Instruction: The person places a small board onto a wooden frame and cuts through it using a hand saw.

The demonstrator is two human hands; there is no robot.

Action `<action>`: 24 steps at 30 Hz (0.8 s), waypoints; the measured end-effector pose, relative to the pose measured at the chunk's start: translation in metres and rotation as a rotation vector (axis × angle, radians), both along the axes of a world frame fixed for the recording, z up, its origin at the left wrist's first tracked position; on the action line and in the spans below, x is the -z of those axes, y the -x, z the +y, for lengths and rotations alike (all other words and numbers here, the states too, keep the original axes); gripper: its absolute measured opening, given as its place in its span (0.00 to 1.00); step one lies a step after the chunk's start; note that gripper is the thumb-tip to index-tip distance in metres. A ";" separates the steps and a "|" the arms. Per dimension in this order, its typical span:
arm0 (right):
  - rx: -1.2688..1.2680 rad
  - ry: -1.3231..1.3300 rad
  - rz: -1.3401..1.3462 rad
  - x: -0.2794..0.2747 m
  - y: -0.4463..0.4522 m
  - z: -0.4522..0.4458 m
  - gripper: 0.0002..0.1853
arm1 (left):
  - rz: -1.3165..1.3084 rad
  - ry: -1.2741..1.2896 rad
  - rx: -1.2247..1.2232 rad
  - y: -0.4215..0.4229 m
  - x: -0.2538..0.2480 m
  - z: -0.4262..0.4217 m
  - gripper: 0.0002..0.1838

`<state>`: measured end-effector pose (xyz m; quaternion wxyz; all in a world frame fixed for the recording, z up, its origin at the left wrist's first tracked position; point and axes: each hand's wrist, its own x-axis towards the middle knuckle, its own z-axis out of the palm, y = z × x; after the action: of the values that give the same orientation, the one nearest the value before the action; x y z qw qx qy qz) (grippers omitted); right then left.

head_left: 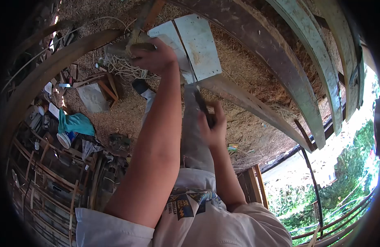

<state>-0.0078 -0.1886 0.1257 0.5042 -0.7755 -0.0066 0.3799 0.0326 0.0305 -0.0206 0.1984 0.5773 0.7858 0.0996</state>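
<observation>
My left hand [157, 57] is closed around a blurred brown wooden piece [141, 44], beside the left edge of a white board [202, 47]. Most of the fingers on that hand are hidden. Lower and to the right, my right hand [213, 125] grips a dark-handled tool [202, 103], smeared by motion. A narrow grey strip runs from the tool towards the board's near edge; whether it is a blade I cannot tell. A dark line crosses the board lengthwise. My grey trouser leg [194, 140] is below the board.
Large curved timber ribs [272, 45] arch across the right, and another curved timber [70, 51] spans the left. A long plank [256, 107] slants from the board. Coiled pale rope [128, 68], a teal cloth [77, 123] and a white bucket [66, 140] lie left. Shavings cover the ground.
</observation>
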 end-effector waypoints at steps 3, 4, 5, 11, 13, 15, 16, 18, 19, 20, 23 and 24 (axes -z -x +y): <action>-0.018 0.124 0.102 0.019 -0.036 0.044 0.15 | 0.006 -0.002 -0.006 0.001 0.002 0.000 0.44; -0.021 0.123 0.064 0.014 -0.035 0.045 0.15 | -0.001 -0.012 -0.008 0.000 0.001 0.002 0.44; -0.020 0.117 0.057 0.011 -0.028 0.039 0.15 | -0.043 -0.009 -0.010 -0.002 0.001 0.003 0.44; -0.042 0.139 0.060 -0.005 -0.002 0.000 0.15 | -0.011 -0.014 0.000 0.006 0.008 -0.003 0.45; -0.006 0.122 0.078 0.018 -0.018 0.028 0.15 | -0.029 -0.035 0.001 0.005 0.012 -0.003 0.45; 0.025 0.095 0.098 0.024 -0.019 0.037 0.15 | 0.001 -0.102 0.027 0.006 0.015 -0.002 0.45; 0.019 0.112 0.051 0.019 -0.014 0.031 0.15 | 0.001 -0.104 0.024 0.005 0.015 -0.002 0.45; 0.013 0.137 0.013 -0.001 -0.003 0.014 0.15 | -0.014 -0.077 0.022 0.006 0.013 -0.002 0.45; 0.027 0.107 0.027 -0.013 0.001 0.004 0.15 | -0.011 -0.078 0.018 0.004 0.008 0.000 0.45; 0.040 0.084 0.046 -0.020 0.004 -0.002 0.15 | -0.004 -0.061 0.009 0.003 0.004 -0.001 0.45; -0.062 0.157 -0.021 0.018 -0.004 0.015 0.16 | -0.008 -0.062 -0.002 0.002 0.007 -0.002 0.45; -0.064 0.156 -0.022 0.020 -0.008 0.023 0.16 | -0.015 -0.079 0.006 0.004 0.009 -0.002 0.45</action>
<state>0.0001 -0.1654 0.1053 0.4300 -0.8159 -0.0073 0.3865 0.0287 0.0285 -0.0294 0.1817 0.5862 0.7780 0.1343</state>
